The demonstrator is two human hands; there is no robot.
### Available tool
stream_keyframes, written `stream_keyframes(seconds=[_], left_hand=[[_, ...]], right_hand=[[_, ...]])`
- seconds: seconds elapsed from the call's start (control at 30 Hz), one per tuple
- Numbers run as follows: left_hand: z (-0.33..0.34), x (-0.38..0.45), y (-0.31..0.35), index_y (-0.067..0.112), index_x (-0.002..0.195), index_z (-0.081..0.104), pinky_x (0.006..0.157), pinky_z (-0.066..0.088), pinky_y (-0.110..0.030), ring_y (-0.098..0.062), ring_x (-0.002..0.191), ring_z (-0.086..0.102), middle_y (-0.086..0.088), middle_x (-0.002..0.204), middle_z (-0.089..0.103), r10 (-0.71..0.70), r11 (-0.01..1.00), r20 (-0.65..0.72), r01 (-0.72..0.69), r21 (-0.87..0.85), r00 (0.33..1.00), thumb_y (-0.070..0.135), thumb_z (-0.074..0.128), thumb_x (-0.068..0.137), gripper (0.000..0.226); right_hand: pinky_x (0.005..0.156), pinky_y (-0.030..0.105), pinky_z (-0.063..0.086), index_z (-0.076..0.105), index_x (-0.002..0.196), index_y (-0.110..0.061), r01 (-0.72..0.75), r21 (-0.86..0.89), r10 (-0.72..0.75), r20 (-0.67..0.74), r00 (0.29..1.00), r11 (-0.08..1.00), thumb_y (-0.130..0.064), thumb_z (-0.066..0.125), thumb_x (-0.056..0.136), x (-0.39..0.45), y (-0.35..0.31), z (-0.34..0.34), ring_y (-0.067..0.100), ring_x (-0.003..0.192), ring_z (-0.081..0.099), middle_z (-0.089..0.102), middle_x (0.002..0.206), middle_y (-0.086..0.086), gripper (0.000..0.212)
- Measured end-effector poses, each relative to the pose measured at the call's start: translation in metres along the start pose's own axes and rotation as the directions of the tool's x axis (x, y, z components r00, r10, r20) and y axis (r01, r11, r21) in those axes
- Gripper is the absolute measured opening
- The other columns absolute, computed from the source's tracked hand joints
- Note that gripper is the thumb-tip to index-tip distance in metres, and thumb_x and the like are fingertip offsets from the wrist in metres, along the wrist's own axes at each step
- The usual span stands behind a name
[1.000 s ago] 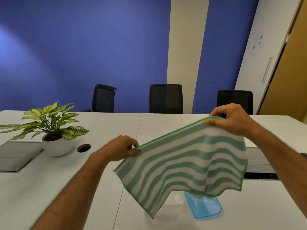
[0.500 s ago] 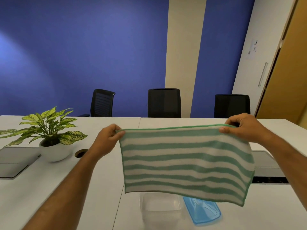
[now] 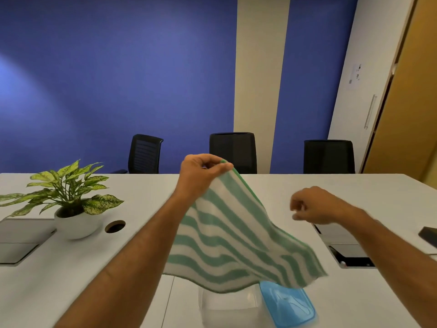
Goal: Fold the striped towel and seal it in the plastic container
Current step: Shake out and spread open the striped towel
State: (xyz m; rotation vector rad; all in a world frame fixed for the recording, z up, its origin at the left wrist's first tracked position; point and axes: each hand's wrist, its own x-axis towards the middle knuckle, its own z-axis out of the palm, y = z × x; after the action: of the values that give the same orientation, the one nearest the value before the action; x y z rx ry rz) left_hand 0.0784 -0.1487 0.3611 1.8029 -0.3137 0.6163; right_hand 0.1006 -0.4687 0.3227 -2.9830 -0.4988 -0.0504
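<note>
The green-and-white striped towel (image 3: pixel 236 235) hangs in the air over the table, pinched at one top corner by my left hand (image 3: pixel 201 174). Its far end sags down to the right, blurred. My right hand (image 3: pixel 312 205) is off the towel, to its right, fingers loosely curled with nothing in them. Under the towel stands the clear plastic container (image 3: pixel 227 308), its upper part hidden by the cloth. The blue lid (image 3: pixel 288 304) lies flat beside it on the right.
A potted plant (image 3: pixel 71 204) in a white bowl stands at the left, next to a cable hole (image 3: pixel 115 226). Table hatches sit at the left (image 3: pixel 19 242) and right (image 3: pixel 347 252). A dark phone (image 3: pixel 429 236) lies at the far right. Three black chairs line the far edge.
My right hand has let go of the towel's corner and moved down to the right. My left hand has risen and shifted right, so the towel now hangs from it alone.
</note>
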Motion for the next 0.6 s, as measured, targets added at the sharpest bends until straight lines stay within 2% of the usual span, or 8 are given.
stream_keyframes(seconds=[0.07,0.1,0.17,0.27,0.37,0.43,0.5,0.6], left_hand=[[0.013,-0.003,0.006,0.037,0.070,0.078,0.058,0.052,-0.018,-0.004,0.061,0.065,0.009,0.068,0.075,0.035,0.999,0.075,-0.037,0.024,0.997,0.042,0.087,0.065,0.011],[0.019,-0.005,0.008,0.038,0.068,0.077,0.056,0.050,-0.015,-0.001,0.058,0.063,0.012,0.066,0.074,0.061,0.997,0.102,-0.065,0.036,0.993,0.039,0.088,0.066,0.012],[0.030,-0.009,0.011,0.034,0.067,0.075,0.052,0.044,-0.012,0.001,0.051,0.055,0.014,0.060,0.070,0.109,0.992,0.137,-0.116,0.042,0.984,0.034,0.089,0.067,0.014],[0.040,-0.014,0.012,0.029,0.068,0.067,0.047,0.037,-0.006,0.002,0.046,0.049,0.018,0.051,0.058,0.156,0.986,0.129,-0.162,0.038,0.979,0.027,0.086,0.074,0.019],[0.043,-0.016,0.012,0.027,0.070,0.058,0.046,0.038,-0.006,0.003,0.045,0.050,0.014,0.056,0.056,0.146,0.988,0.036,-0.147,0.044,0.989,0.024,0.081,0.080,0.025],[0.043,-0.016,0.011,0.025,0.073,0.057,0.044,0.037,-0.005,0.002,0.042,0.048,0.014,0.054,0.055,0.136,0.991,0.026,-0.136,0.010,0.990,0.022,0.080,0.081,0.025],[0.040,-0.018,0.009,0.022,0.076,0.060,0.043,0.035,-0.005,0.002,0.041,0.047,0.017,0.049,0.056,0.144,0.989,0.101,-0.147,0.023,0.985,0.024,0.083,0.077,0.023],[0.034,-0.021,0.003,0.027,0.074,0.064,0.042,0.034,-0.005,0.002,0.039,0.048,0.019,0.048,0.060,0.115,0.988,0.258,-0.137,0.069,0.959,0.029,0.088,0.068,0.025]], right_hand=[[0.079,0.027,0.059,0.068,0.102,-0.032,0.106,0.352,-0.063,-0.132,0.989,0.930,-0.042,0.080,0.074,0.001,-0.028,-0.007,0.007,0.086,0.068,0.071,0.096,-0.012,0.033],[0.075,0.022,0.059,0.066,0.105,-0.036,0.163,0.535,-0.082,-0.172,0.982,0.829,-0.044,0.082,0.070,-0.001,-0.046,-0.013,0.005,0.090,0.069,0.071,0.099,-0.012,0.040],[0.070,0.015,0.057,0.062,0.110,-0.040,0.266,0.718,-0.134,-0.237,0.962,0.643,-0.045,0.083,0.064,-0.003,-0.077,-0.022,0.000,0.097,0.069,0.072,0.103,-0.013,0.050],[0.077,0.030,0.062,0.070,0.109,-0.026,0.352,0.779,-0.158,-0.317,0.935,0.519,-0.028,0.083,0.072,-0.003,-0.108,-0.030,0.016,0.094,0.073,0.077,0.099,0.000,0.039],[0.078,0.045,0.062,0.076,0.094,-0.024,0.359,0.790,-0.109,-0.354,0.929,0.497,-0.013,0.077,0.079,-0.003,-0.119,-0.034,0.027,0.089,0.074,0.078,0.093,0.006,0.018],[0.076,0.043,0.062,0.077,0.087,-0.030,0.362,0.781,-0.101,-0.363,0.926,0.510,-0.019,0.076,0.080,-0.004,-0.120,-0.035,0.025,0.087,0.074,0.079,0.089,0.003,0.013],[0.073,0.035,0.063,0.076,0.082,-0.031,0.374,0.746,-0.115,-0.375,0.920,0.551,-0.032,0.075,0.076,-0.005,-0.118,-0.035,0.021,0.083,0.074,0.078,0.083,0.000,0.005],[0.073,0.029,0.061,0.078,0.082,-0.021,0.369,0.682,-0.068,-0.425,0.902,0.631,-0.018,0.077,0.080,-0.004,-0.110,-0.038,0.010,0.074,0.072,0.076,0.077,-0.002,0.004]])
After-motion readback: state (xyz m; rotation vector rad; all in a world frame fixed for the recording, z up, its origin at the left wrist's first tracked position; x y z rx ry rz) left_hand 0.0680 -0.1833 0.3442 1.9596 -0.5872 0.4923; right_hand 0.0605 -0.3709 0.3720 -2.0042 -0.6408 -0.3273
